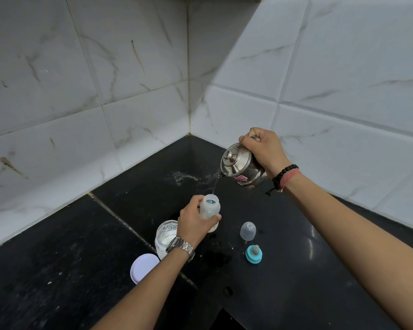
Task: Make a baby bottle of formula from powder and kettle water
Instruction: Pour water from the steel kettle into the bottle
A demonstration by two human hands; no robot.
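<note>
Two hands work over a black countertop (57, 270) set in a white-tiled corner. One steel kettle (242, 166), right of centre, is tilted spout-down; the right hand (264, 148) is clenched round its handle, which the fist almost wholly hides. One thin stream of water (214, 185) falls from the spout toward the open mouth of one baby bottle (209, 207) at lower centre. The left hand (194, 225) grasps this bottle: thumb across the near side, fingers curled behind its left wall, so the lower body and base are covered and only the neck and upper part show. One open jar of white powder (165, 238) stands just left of that wrist, partly masked by it. One round white lid (142, 266) lies at lower left, its edge cut by the forearm. One clear cap (248, 231) and one blue ring with teat (254, 254) lie apart, lower right of the bottle. The level inside the bottle cannot be made out.
</note>
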